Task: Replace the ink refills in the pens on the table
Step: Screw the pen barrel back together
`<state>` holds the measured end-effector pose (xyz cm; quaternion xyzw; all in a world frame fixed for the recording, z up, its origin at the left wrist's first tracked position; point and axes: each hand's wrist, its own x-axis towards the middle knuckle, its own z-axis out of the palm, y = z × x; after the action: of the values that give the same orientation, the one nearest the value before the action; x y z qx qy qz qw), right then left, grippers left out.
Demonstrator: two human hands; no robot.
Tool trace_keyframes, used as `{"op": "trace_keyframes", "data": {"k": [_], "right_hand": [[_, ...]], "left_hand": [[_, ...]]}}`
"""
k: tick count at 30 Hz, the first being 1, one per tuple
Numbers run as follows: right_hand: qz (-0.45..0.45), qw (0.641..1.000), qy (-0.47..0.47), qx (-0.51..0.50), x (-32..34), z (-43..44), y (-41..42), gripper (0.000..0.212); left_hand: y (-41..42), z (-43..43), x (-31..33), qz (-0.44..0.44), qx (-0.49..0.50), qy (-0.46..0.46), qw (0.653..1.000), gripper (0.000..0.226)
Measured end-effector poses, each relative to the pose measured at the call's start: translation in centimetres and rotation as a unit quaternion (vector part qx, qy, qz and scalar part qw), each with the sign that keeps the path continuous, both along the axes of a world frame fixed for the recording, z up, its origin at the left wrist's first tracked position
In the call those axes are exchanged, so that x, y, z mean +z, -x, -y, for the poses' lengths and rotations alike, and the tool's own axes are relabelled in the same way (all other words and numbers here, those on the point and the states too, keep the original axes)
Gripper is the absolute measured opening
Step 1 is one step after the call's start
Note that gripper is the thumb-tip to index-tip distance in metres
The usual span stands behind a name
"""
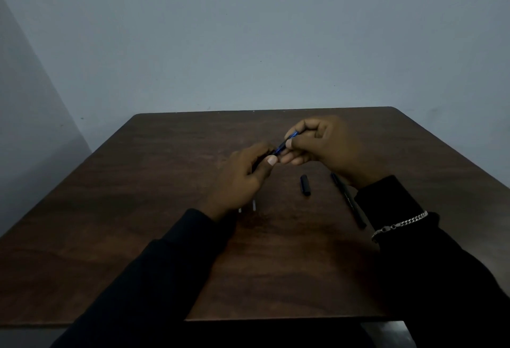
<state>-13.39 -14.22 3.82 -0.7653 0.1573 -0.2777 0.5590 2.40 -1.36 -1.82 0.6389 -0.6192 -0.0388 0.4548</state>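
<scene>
Left hand: I see my left hand (242,175) raised over the middle of the table (138,196), back of the hand toward the camera, fingers curled in and the thumb pressed forward; it is closed around the near, dark end of the blue pen (285,144).
Right hand: my right hand (323,146) sits a little higher and farther out, wrist bent inward, fingers folded around the far end of the same pen, thumb laid along the barrel.
Blue pen: held in the air between both hands, tilted up toward the right; only a short blue stretch shows between the fingertips.
Pen cap: a short black cap (305,185) lies on the wood just beneath my right hand, apart from it.
Black pen: a second, black pen (348,200) lies on the table, partly under my right wrist.
Pale pieces: two small light slivers (254,205) peek out beside my left wrist; I cannot tell what they are.
Sleeves: dark sleeves on both forearms, with a chain bracelet (400,223) over the right one.
</scene>
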Motion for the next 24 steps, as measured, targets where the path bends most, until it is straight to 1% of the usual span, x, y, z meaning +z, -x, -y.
{"op": "trace_keyframes", "data": {"k": [5, 8, 10, 13, 15, 16, 17, 19, 20, 22, 24], "right_hand": [[0.000, 1.000, 0.018, 0.012, -0.17, 0.20, 0.07, 0.009], [-0.014, 0.999, 0.045, 0.008, -0.41, 0.37, 0.09, 0.013], [-0.036, 0.994, 0.099, -0.010, -0.52, 0.41, 0.12, 0.022], [-0.076, 0.976, 0.199, -0.051, -0.65, 0.29, 0.10, 0.047], [-0.078, 0.968, 0.225, -0.081, -0.62, 0.09, 0.05, 0.059], [-0.069, 0.971, 0.213, -0.085, -0.50, 0.10, 0.07, 0.058], [-0.052, 0.978, 0.185, -0.079, -0.38, 0.17, 0.08, 0.050], [-0.017, 0.992, 0.122, -0.033, -0.21, 0.32, 0.24, 0.025], [-0.012, 0.992, 0.125, -0.017, -0.25, 0.45, 0.31, 0.021], [-0.023, 0.986, 0.164, -0.017, -0.44, 0.46, 0.23, 0.018], [-0.023, 0.987, 0.160, -0.025, -0.59, 0.25, 0.09, 0.013]], "left_hand": [[-0.12, 0.16, -0.23, 0.008, 0.002, -0.007, 1.000, 0.029], [-0.25, 0.17, -0.22, 0.025, -0.001, 0.008, 1.000, 0.032], [-0.28, 0.17, -0.23, 0.035, -0.002, 0.007, 0.999, 0.032], [-0.27, 0.29, -0.30, 0.040, -0.002, 0.007, 0.999, 0.031], [-0.29, 0.34, -0.33, 0.040, -0.003, 0.008, 0.999, 0.029], [-0.35, 0.38, -0.33, 0.037, 0.000, 0.008, 0.999, 0.029], [-0.44, 0.42, -0.35, 0.034, 0.003, 0.010, 0.999, 0.029], [-0.60, 0.52, -0.42, 0.035, 0.008, 0.015, 0.999, 0.030], [-0.62, 0.55, -0.46, 0.036, 0.008, 0.015, 0.999, 0.030], [-0.65, 0.58, -0.58, 0.039, 0.009, 0.012, 0.999, 0.030], [-0.73, 0.62, -0.65, 0.044, 0.009, 0.015, 0.999, 0.031]]}}
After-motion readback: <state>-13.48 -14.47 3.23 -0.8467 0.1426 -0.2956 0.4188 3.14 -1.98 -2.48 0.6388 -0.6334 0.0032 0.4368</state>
